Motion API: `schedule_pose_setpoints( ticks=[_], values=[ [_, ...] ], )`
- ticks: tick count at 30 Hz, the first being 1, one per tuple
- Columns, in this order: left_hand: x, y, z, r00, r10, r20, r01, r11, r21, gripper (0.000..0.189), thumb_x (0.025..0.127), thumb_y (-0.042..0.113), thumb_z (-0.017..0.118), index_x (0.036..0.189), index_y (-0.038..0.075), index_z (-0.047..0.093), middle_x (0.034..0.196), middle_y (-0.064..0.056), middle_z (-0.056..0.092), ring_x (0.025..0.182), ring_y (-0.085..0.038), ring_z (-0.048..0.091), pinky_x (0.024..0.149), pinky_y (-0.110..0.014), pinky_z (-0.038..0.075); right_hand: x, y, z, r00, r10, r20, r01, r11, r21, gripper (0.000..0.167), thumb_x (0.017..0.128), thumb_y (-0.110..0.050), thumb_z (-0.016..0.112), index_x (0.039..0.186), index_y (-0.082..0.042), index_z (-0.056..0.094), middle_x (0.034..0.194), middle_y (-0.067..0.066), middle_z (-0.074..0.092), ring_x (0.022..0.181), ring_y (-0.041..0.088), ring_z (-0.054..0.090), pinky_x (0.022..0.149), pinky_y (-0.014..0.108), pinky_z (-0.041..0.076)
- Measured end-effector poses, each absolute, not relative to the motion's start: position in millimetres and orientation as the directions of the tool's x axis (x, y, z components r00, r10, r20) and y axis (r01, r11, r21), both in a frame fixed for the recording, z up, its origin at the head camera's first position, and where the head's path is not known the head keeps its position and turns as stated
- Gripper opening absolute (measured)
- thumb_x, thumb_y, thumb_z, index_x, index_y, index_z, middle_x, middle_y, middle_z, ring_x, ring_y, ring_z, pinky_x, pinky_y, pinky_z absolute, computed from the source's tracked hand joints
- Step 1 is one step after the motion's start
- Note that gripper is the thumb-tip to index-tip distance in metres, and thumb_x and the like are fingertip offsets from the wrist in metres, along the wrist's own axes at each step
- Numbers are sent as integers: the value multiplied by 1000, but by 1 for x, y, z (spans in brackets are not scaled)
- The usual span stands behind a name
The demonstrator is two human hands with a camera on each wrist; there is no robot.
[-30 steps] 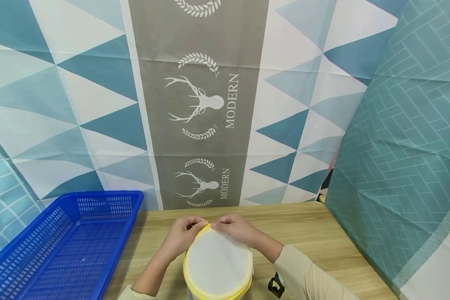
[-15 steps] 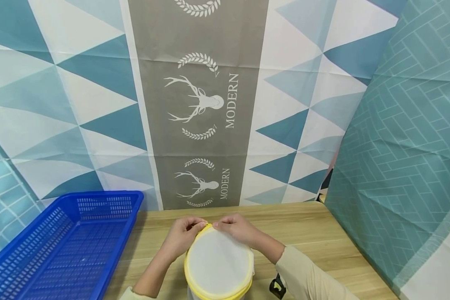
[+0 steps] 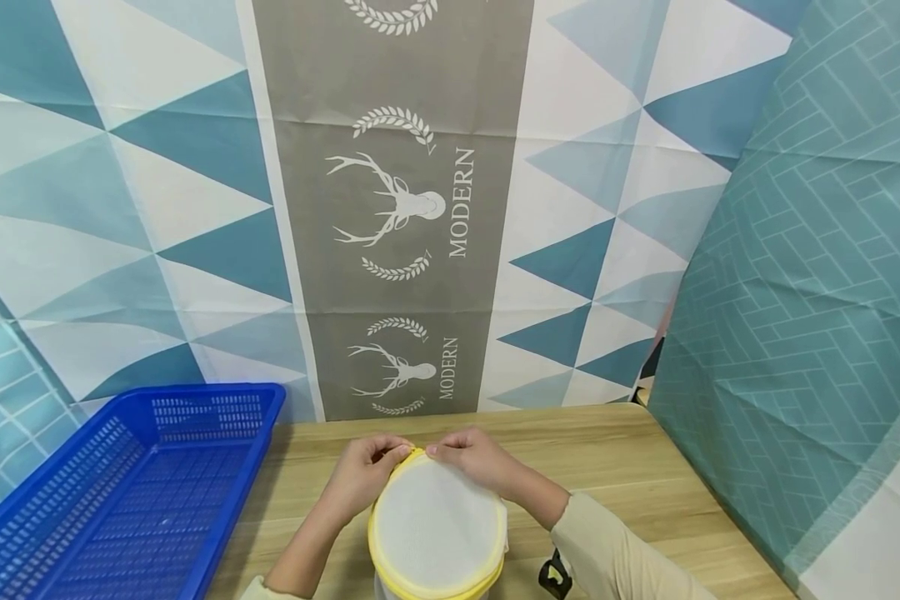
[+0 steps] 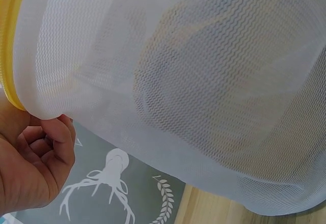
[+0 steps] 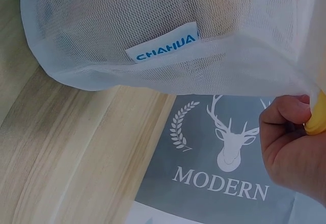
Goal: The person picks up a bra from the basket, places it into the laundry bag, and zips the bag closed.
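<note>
My mesh bag (image 4: 193,91) stands towards the near edge of the counter (image 3: 570,467), roughly midway between its left and right sides, and its round top panel (image 3: 438,525) lies across the mouth, so as I judge it the covering part is done. What seems left is at the edge: my left hand (image 3: 366,471) and my right hand (image 3: 476,461) grasp the yellow rim (image 4: 7,51) close beside each other, at the point farthest from me, fingers bent and pinching. My own fingers hide that spot, so I can't tell whether the zip there is joined or parted, or whether I have its pull. Neither of my hands has let go, which makes me think the fastening is in progress rather than finished. The bag is a soft, squat cylinder of white mesh with a fine wavy weave, sheer enough for dark and buff patches to show through, and it slumps into loose folds at the lower end. The rim is glossy yellow and finely ribbed; the panel it borders looks flat and taut. A little white fabric label (image 5: 165,43) with blue letters, CHAHUA, is attached to the side. Along the counter's left side sits a blue plastic basket (image 3: 208,417), oblong, stiff and pierced with small slots. The counter itself has a pale, streaky wood grain.
</note>
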State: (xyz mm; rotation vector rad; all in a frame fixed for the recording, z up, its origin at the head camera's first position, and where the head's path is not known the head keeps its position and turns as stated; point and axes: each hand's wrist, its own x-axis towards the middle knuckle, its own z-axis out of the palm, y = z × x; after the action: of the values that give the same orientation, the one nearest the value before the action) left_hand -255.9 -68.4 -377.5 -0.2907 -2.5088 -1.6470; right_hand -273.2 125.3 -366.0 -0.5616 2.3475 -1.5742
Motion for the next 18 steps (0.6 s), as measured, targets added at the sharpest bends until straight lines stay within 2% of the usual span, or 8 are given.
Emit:
schedule_pose_setpoints(
  ticks=[5, 18],
  values=[
    [-256, -70, -379, -966, 95, 242, 259, 397, 880, 14, 90, 17, 62, 90, 6, 71, 79, -1, 67, 66, -9, 57, 57, -24, 49, -272, 124, -365, -894, -448, 6, -179, 344, -922, 31, 93, -28, 57, 100, -1, 71, 86, 5, 68, 54, 5, 58, 51, 24, 51],
    [-255, -68, -377, -979, 75, 189, 204, 385, 900, 12, 89, 16, 63, 92, 8, 72, 82, -2, 69, 68, -10, 57, 58, -22, 47, -270, 123, -365, -907, -420, 23, -182, 342, -922, 30, 94, -27, 56, 101, -1, 71, 89, 7, 69, 55, 6, 58, 51, 24, 51]
  ],
)
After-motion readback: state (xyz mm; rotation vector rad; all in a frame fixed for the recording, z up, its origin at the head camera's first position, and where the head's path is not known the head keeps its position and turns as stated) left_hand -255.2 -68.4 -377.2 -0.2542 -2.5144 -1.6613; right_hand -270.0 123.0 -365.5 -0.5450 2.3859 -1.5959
